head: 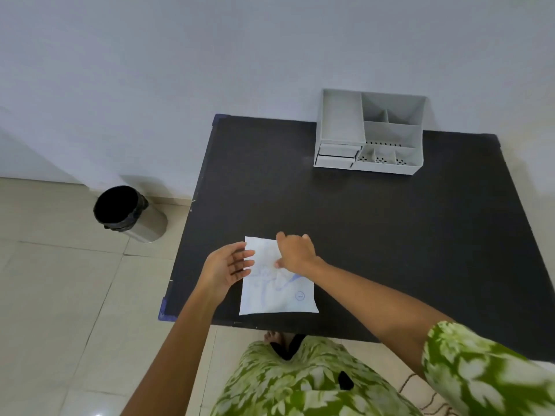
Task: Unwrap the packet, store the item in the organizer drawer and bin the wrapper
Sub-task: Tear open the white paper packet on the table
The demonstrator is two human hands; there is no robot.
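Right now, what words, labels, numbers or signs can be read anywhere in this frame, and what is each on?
Circled mark, perhaps "1" or "L", too blurred to confirm: near right corner of the white packet.
Blue print across the packet: too blurred to read.
Grey organizer, black bin, black table: no text visible.

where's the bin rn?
Head view, left side: the bin stands on the tiled floor against the wall, off the black table's left edge, well left of the white packet.
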